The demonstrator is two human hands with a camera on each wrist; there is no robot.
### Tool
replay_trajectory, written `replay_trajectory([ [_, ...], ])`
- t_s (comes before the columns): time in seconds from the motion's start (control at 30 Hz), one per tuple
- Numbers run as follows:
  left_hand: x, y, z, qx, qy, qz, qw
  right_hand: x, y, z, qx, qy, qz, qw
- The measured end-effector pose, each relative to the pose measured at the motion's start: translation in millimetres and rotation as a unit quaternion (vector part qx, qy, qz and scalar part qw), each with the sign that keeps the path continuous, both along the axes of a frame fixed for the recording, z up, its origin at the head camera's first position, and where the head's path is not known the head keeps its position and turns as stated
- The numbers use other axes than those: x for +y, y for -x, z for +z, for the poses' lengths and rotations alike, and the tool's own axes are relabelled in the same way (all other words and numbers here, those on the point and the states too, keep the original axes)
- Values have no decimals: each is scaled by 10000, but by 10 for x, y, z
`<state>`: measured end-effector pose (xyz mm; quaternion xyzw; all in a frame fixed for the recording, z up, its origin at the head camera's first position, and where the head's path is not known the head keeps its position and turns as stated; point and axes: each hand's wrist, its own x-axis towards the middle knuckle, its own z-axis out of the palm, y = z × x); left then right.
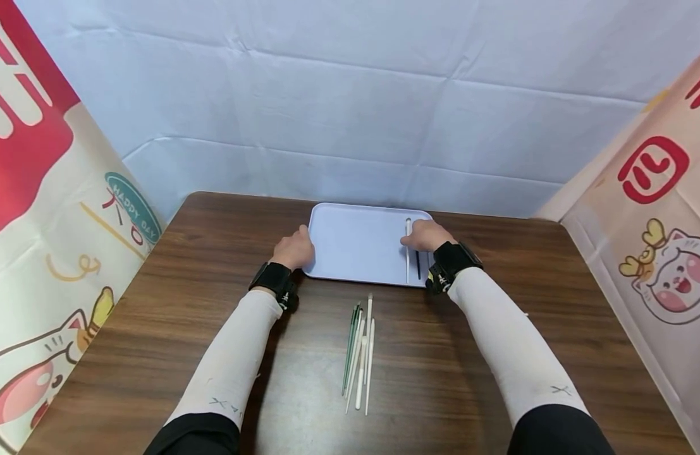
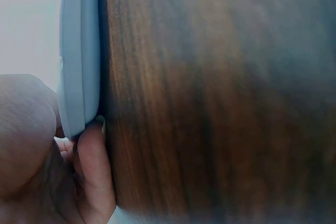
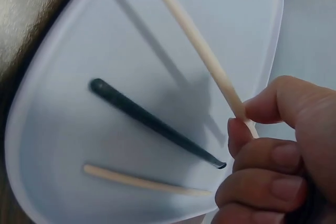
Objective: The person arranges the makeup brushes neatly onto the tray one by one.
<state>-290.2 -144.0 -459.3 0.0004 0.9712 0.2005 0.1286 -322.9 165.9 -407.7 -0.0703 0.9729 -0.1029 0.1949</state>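
Your left hand (image 1: 294, 248) grips the left edge of the tray (image 1: 355, 243), which sits at centre frame in the head view, toward the far side of the table (image 1: 213, 303). The left wrist view confirms it: fingers (image 2: 94, 171) curl under the tray's rim (image 2: 79, 66) where it meets the wood, thumb side above. Your right hand (image 1: 425, 235) is over the tray's right portion, and its fingers are clamped on a pale stick (image 3: 199, 51); the right wrist view shows thumb and fingertips (image 3: 273, 156) pinching the stick near its lower end, the rest of it running up and to the left across the frame. The stick's far end appears above the hand in the head view (image 1: 408, 222). Below it on the tray floor lie a dark stick (image 3: 152, 121) and a second pale one (image 3: 142, 181), apart from each other and not touched by the hand. In the lower centre of the head view, a bundle of sticks (image 1: 358, 351), green and white, lies on the table just in front of the tray, between your forearms.
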Motion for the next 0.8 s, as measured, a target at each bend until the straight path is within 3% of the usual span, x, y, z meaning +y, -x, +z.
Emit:
replay_trajectory([
  [0.8, 8, -26, 31, 50, -22, -13, 10000, -26, 73, -158, 348, -62, -478, 9982],
])
